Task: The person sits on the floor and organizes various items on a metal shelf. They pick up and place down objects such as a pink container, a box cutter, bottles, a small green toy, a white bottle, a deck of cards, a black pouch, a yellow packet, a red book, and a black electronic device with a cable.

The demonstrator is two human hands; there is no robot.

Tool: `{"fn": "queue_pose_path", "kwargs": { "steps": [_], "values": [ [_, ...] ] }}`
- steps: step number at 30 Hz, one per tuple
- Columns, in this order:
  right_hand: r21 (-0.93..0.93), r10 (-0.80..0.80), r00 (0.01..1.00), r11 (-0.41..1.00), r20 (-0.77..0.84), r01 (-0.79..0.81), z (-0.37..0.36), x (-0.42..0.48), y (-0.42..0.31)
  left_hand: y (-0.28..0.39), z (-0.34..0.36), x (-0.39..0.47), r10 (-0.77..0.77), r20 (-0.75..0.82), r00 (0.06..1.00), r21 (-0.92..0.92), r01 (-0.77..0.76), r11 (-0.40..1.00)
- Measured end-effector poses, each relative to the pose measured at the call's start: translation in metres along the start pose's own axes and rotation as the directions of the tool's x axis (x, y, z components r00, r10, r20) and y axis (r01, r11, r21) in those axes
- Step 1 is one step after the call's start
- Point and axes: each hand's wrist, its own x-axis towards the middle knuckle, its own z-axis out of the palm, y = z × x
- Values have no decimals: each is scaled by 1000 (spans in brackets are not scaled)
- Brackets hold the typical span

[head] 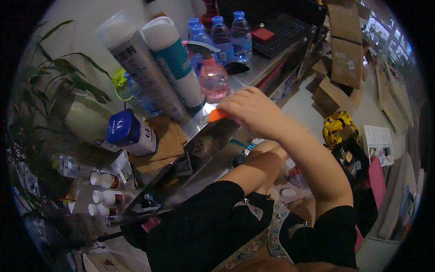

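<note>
My right hand (253, 110) is at the front edge of the table (243, 80), fingers closed over an orange object (217, 115). Only one end of this object shows, with a pale, shiny part beside it, so its exact kind is unclear. Just beyond the fingers stands a pink spray bottle (214, 80) holding clear liquid. My left forearm (256, 173) reaches forward below the table edge and passes under my right arm. The left hand is mostly hidden there, and what it holds cannot be made out.
Two tall spray cans (178, 64) and several water bottles (242, 39) crowd the table near a black keyboard (282, 35). A blue-and-white box (132, 132) sits on brown cardboard (170, 136) at left. White-capped bottles (108, 197) lie lower left. Cardboard boxes (331, 95) occupy the floor at right.
</note>
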Motion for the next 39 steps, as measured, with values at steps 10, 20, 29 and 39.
{"fn": "queue_pose_path", "kwargs": {
  "steps": [10, 20, 29, 39],
  "values": [
    [41, -258, 965, 965, -54, 260, 78, 65, -12, -29, -42, 10, 213, -7, 977, 338, -198, 920],
    [63, 134, 941, 991, -311, -120, 34, 1, 3, 2, -58, 4, -263, -134, 955, -693, 99, 714],
    [273, 836, 476, 541, -272, -795, 47, -187, 26, 50, -46, -27, -62, 125, 990, -885, 139, 445],
    [700, 966, 242, 236, -93, -674, 56, -340, 44, 144, -61, -132, 433, 37, 901, 471, -398, 787]
  ]
}}
